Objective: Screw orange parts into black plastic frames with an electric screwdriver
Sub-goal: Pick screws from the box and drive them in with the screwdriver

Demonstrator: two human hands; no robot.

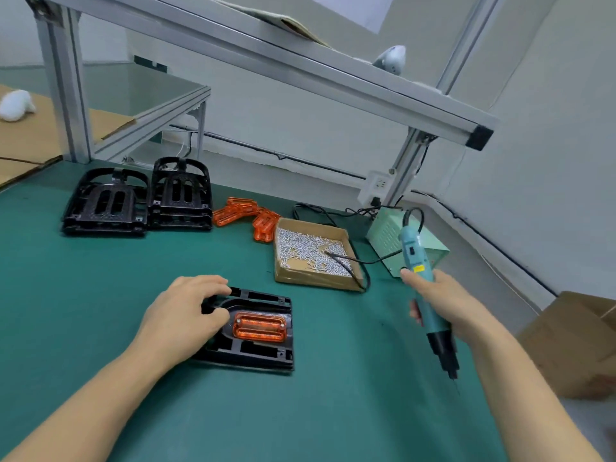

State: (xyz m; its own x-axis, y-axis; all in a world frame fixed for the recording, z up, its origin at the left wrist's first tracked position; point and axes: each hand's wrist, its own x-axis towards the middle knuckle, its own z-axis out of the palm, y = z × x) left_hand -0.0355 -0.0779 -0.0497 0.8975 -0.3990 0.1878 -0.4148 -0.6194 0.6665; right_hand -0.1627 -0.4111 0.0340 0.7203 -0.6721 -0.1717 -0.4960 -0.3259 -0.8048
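A black plastic frame lies flat on the green mat in front of me, with an orange part seated in its middle. My left hand grips the frame's left end, fingers curled over its edge. Right of the frame, my right hand holds the teal electric screwdriver above the mat. Its black tip points down, well apart from the frame.
Two stacks of black frames stand at the back left. Loose orange parts lie beside a cardboard tray of screws. A green power supply box sits at the right, and a cardboard box beyond the table edge.
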